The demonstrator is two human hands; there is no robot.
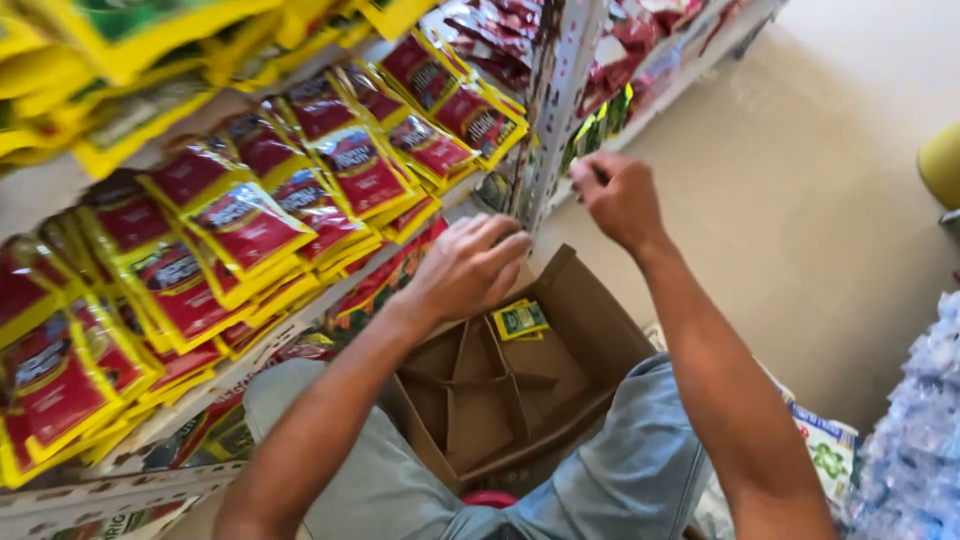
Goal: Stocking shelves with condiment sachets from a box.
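My left hand (pixel 470 262) hovers palm down, fingers loosely curled, over an open brown cardboard box (pixel 590 310) with cardboard dividers; it holds nothing that I can see. One small green and yellow packet (pixel 520 319) lies inside the box just below that hand. My right hand (pixel 618 195) is raised against the perforated shelf upright (pixel 555 95), fingers pinched together at the shelf edge; whether something small is between them is not visible. Red and yellow sachets (pixel 250 225) lie in rows on the shelf to the left.
Yellow packs (pixel 120 40) fill the top shelf. More red packs (pixel 650 40) sit on the far shelving. The box rests between my knees in grey trousers (pixel 640 470). A white and green package (pixel 825 450) and a wrapped pack of water bottles (pixel 915 440) stand at right on the beige floor.
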